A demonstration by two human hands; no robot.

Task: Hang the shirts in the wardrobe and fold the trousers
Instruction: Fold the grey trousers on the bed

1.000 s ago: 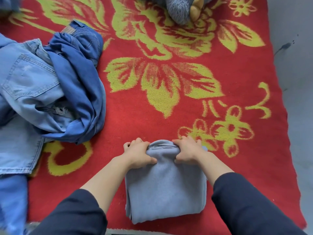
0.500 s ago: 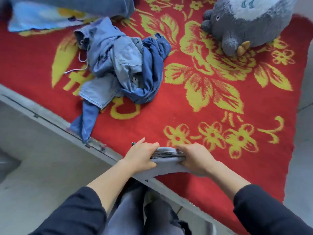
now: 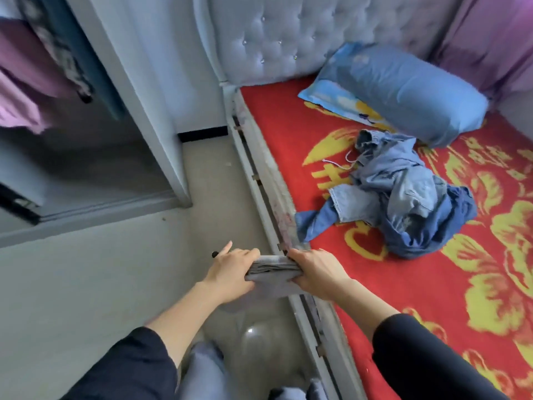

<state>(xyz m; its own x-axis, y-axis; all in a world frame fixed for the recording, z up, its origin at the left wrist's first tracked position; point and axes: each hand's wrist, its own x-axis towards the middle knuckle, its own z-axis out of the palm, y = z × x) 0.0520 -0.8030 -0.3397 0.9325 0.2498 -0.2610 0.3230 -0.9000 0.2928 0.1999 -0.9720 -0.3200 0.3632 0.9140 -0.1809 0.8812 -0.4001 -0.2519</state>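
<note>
Both hands grip the folded grey trousers [image 3: 272,271]; left hand [image 3: 230,269] and right hand [image 3: 318,274] clasp opposite ends.

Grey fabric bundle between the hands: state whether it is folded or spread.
Folded. The grey fabric bundle is a compact stack with layered edges showing, gripped at either end by the left hand and right hand.

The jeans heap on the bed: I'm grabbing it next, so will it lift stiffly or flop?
Probably floppy: the jeans heap lies crumpled, one leg trailing toward the bed edge. Likely it separates, since lighter and darker denim look loosely tangled. Its white drawstring may dangle and snag.
</note>
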